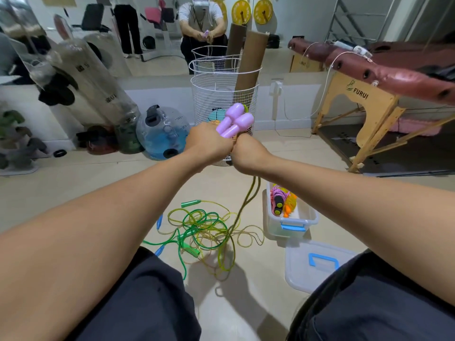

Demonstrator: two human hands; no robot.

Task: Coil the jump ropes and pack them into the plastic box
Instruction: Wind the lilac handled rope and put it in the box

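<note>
Purple handles point(235, 121) of one jump rope stick up side by side from my two fists, held out in front of me. My left hand point(209, 145) and right hand point(248, 151) press together, both curled tight around the handle shafts, and the yellow-green rope point(248, 195) hangs down from under my right hand to the floor. There it joins a loose tangle of green and yellow ropes point(204, 230) lying between my knees, with green and blue handles among them. Just right of the tangle stands the clear plastic box point(307, 217) with blue latches, already holding coiled ropes, one with black handles capped in yellow. Its lid point(317, 269) lies on the floor nearer to me, beside my right knee. Far ahead is a white wire basket point(221, 94) with cardboard tubes in it. At the far right, a folding massage table point(357, 94) has a wooden end panel that reads "FURUI".
</note>
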